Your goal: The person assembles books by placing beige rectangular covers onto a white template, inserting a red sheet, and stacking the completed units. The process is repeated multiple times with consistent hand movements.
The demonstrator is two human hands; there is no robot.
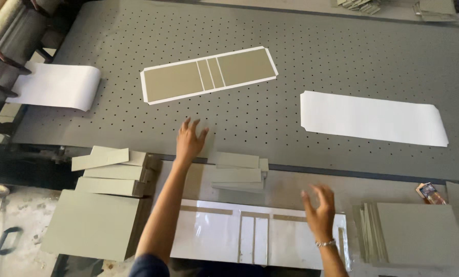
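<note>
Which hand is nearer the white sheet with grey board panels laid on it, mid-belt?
Left. The left hand reaches out just below the white sheet with grey board panels; the right hand hangs far lower, off to its right.

perforated grey table [342, 66], white sheet [373, 118], board-covered sheet [209, 74]

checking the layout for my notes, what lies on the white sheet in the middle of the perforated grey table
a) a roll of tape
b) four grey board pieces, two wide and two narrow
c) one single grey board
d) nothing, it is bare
b: the white sheet carries four grey boards, a wide one at each end and two narrow strips between them, beyond the left hand.
</note>
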